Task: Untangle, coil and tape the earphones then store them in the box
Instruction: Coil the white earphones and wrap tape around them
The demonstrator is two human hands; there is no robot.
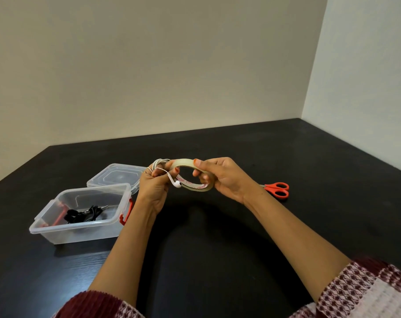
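plain pale walls meet at a corner behind a black table [286, 226]. over it the person holds both hands up, close together. the left hand [152, 187] has its fingers curled round the white earphones [159, 162], which are wound into a small coil at the fingertips. one earbud [177, 184] hangs loose below the coil on a short length of cord. the right hand [227, 180] grips the tape roll [183, 161], thumb on the outer face and fingers through the hole, and the roll's far edge reaches the left fingers.

the coil looks light, soft and springy, so it would likely unwind if the pinch eased. the best hold is across the bundled turns, not on the bud or the thin cord, which could be strained by pulling. the tape roll is a stiff, light ring, easy to hold by its rim. its free end is probably sticky and hard to find, and whether it is lifted cannot be told.

left of the hands stands the clear box [80, 224], open, with black earphones [87, 213] already inside. its lid [119, 174] lies just behind it. red scissors [277, 189] rest on the table beyond the right wrist.
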